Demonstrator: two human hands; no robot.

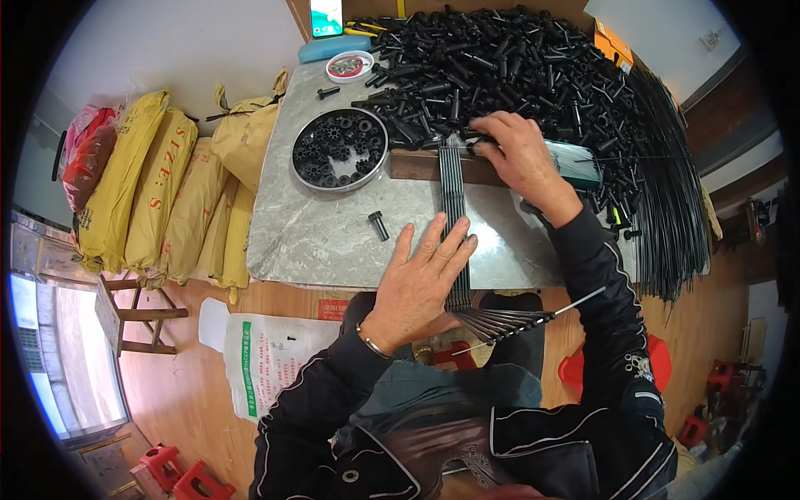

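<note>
A flat row of thin black metal rods (452,183), which look like umbrella ribs, runs from a wooden block (415,165) over the table's front edge. Below the edge their lower ends fan out along a thin rod. My left hand (423,279) lies on the row with its fingers stretched out. At the row's far end, my right hand (531,169) is beside the block. Its thumb and fingers are closed around something small and dark that I cannot make out. A flanged black plastic tube (379,226) lies to the left of the rods.
A large heap of black plastic tubes (517,67) covers the table's back. A round metal bowl (293,157) holds black notched rings. Long black rods (667,200) hang off the right side. Yellow sacks (171,200) and a wooden stool (146,314) stand at left.
</note>
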